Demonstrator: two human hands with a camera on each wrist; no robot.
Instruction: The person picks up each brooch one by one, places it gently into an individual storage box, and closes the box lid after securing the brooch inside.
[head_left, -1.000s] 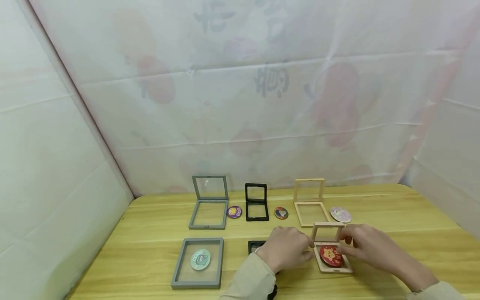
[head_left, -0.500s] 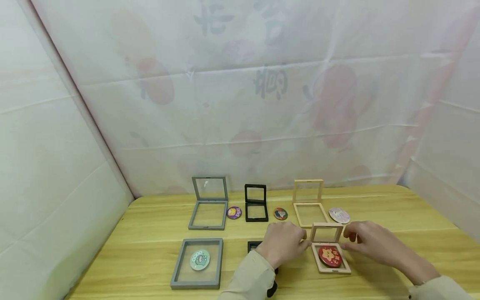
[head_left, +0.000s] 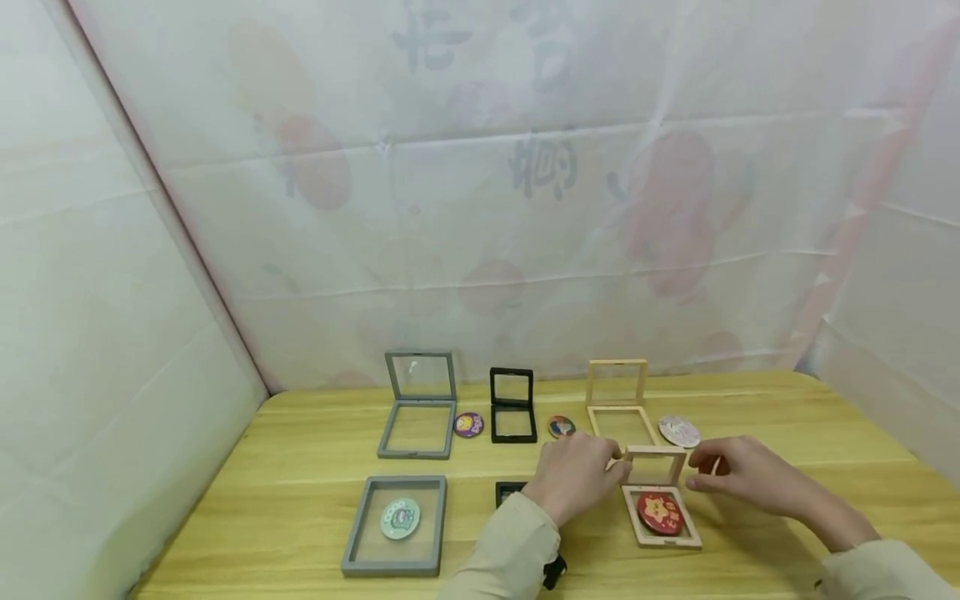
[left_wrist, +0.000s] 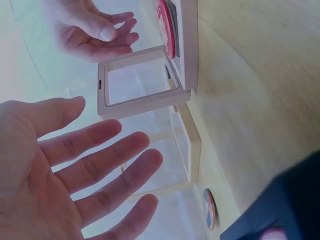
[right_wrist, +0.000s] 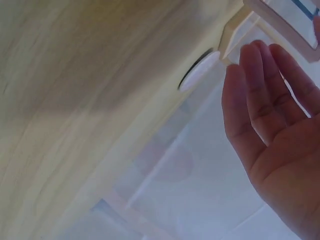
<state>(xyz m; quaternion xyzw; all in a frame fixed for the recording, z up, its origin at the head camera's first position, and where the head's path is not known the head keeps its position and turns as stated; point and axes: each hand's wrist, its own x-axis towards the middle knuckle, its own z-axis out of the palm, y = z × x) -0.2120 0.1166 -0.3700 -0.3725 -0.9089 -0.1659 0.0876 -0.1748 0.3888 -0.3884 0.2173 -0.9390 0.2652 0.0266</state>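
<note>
A small pinkish-beige display frame [head_left: 670,542] lies on the table with its lid raised. Inside its base lies a round red badge [head_left: 660,513] with a yellow star. At the lid's left side is my left hand [head_left: 576,477]; in the left wrist view its fingers [left_wrist: 107,165] are spread and relaxed, holding nothing. On the other side my right hand [head_left: 742,475] hovers near the lid's right edge, its fingers [right_wrist: 260,95] loosely bent around nothing. Whether either hand touches the lid is hard to tell. A black frame [head_left: 509,490] is mostly hidden behind my left arm.
Along the back stand an opened grey frame [head_left: 415,455], a black one [head_left: 514,438] and a yellowish one [head_left: 606,409]. Beside them lie a purple badge [head_left: 468,425], a multicoloured badge [head_left: 561,427] and a pale badge [head_left: 679,431]. Front left, a grey frame [head_left: 442,525] contains a green badge [head_left: 400,519].
My right hand has drawn back from the red badge to the right of the frame. My left hand has shifted slightly up toward the lid's upper edge. The lid stays raised.
</note>
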